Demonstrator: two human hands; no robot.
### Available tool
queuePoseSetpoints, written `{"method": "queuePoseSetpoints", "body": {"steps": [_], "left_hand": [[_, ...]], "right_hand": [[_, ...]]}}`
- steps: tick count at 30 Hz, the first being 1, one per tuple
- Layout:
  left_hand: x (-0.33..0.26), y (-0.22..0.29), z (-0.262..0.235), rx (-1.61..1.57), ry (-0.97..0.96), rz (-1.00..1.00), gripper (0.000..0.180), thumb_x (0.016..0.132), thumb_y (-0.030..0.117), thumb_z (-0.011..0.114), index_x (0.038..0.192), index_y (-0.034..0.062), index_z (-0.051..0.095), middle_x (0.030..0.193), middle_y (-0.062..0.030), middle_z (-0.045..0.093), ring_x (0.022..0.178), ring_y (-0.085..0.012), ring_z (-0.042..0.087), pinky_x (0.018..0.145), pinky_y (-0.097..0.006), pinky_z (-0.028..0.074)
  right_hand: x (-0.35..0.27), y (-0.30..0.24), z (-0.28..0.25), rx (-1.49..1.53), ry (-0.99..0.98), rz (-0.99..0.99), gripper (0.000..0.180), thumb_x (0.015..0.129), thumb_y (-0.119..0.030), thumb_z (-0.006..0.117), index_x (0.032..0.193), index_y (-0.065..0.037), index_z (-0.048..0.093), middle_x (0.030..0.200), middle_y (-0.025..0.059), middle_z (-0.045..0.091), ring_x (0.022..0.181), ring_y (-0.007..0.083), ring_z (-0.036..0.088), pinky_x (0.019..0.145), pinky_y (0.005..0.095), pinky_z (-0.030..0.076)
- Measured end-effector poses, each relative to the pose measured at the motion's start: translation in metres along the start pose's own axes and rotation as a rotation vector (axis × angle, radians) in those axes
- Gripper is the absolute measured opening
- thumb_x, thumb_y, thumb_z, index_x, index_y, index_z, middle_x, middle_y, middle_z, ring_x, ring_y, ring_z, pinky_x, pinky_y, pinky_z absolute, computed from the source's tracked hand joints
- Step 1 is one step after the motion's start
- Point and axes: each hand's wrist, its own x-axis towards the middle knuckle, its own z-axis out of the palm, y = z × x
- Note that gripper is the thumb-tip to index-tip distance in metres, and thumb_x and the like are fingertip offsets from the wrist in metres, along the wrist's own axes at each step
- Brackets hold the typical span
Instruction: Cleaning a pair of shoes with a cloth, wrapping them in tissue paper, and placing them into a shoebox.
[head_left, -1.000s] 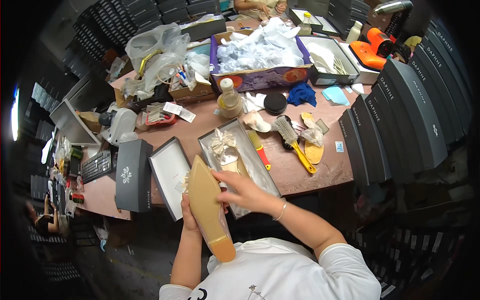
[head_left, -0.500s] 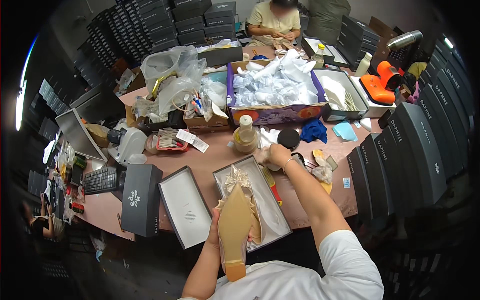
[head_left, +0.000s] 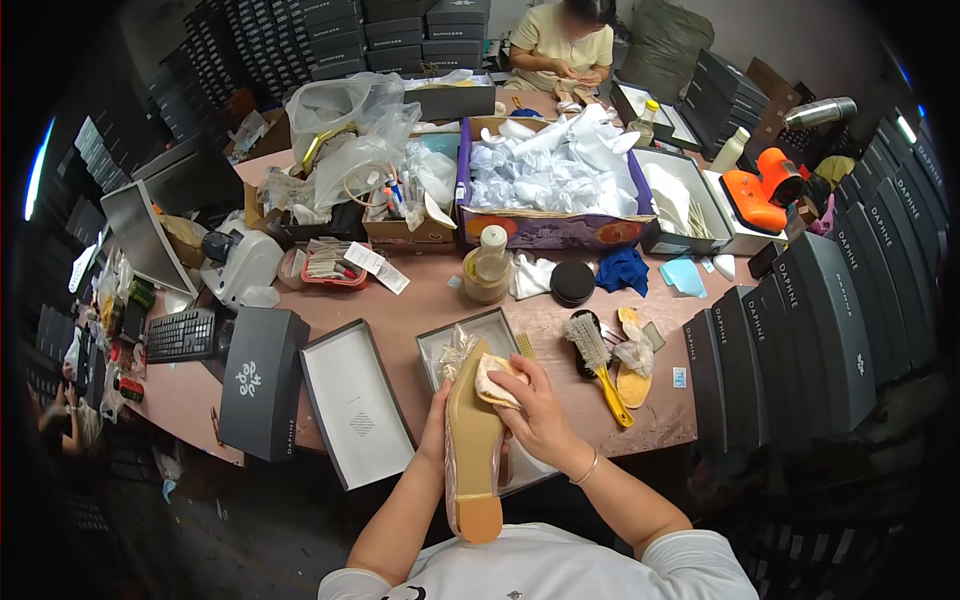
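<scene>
Sole-up view of a tan block-heeled shoe [head_left: 472, 440], held lengthwise over the near table edge with its heel toward the body, apparently so that the whole sole faces the eyes. The left hand [head_left: 436, 432] grips the shoe from its far side; only the edge of that hand shows, so whether its fingers are curled or spread cannot be told. The right hand [head_left: 537, 412] has its fingers bunched and pressed down on a small pale cloth [head_left: 494, 380], which lies against the sole near the toe. Directly under both hands sits the open shoe box [head_left: 497, 328], with a second shoe and wrapping partly hidden inside. Just left of the fingers lies the box lid [head_left: 355, 405], inner face up. Just right of them, within easy reach, lies a yellow-handled brush [head_left: 598, 358]. Beyond the fingertips stands a capped bottle [head_left: 489, 263], and further off a cardboard box of crumpled tissue paper [head_left: 560, 170].
</scene>
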Motion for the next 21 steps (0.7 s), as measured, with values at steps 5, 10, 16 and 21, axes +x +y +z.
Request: {"method": "queuePoseSetpoints", "body": {"steps": [5, 10, 16, 21], "left_hand": [[-0.005, 0.003, -0.007, 0.001, 0.002, -0.094, 0.072, 0.091, 0.065, 0.034, 0.122, 0.0028, 0.053, 0.095, -0.0191, 0.062, 0.077, -0.0311, 0.066, 0.067, -0.042, 0.058], [-0.011, 0.02, -0.034, -0.113, -0.093, -0.084, 0.079, 0.089, 0.069, 0.034, 0.126, 0.0003, 0.049, 0.101, -0.0256, 0.06, 0.079, -0.0357, 0.065, 0.069, -0.049, 0.056], [-0.024, 0.02, -0.05, -0.113, -0.132, -0.06, 0.078, 0.089, 0.068, 0.035, 0.126, 0.0013, 0.049, 0.097, -0.0257, 0.059, 0.077, -0.0388, 0.064, 0.068, -0.052, 0.053], [-0.03, 0.011, -0.068, -0.117, -0.18, -0.052, 0.077, 0.087, 0.066, 0.039, 0.133, 0.0046, 0.044, 0.108, -0.0289, 0.056, 0.082, -0.0404, 0.063, 0.067, -0.051, 0.054]], "right_hand": [[0.017, 0.029, -0.014, 0.09, -0.113, 0.149, 0.042, 0.079, 0.0, 0.064, 0.121, -0.005, 0.058, 0.116, 0.0157, 0.053, 0.105, 0.0304, 0.055, 0.093, 0.0358, 0.043], [0.114, 0.047, -0.046, -0.151, 0.113, -0.141, 0.044, 0.077, 0.001, 0.063, 0.12, -0.009, 0.061, 0.115, 0.0147, 0.054, 0.1, 0.0283, 0.059, 0.086, 0.0348, 0.046], [0.189, 0.084, -0.039, -0.587, 0.016, -0.271, 0.049, 0.073, -0.004, 0.066, 0.121, -0.016, 0.061, 0.12, 0.0157, 0.054, 0.106, 0.034, 0.057, 0.089, 0.0406, 0.048], [0.187, 0.101, -0.008, -0.524, 0.056, -0.221, 0.052, 0.075, -0.011, 0.071, 0.124, -0.014, 0.052, 0.122, 0.0173, 0.053, 0.107, 0.0378, 0.057, 0.089, 0.0412, 0.049]]}}
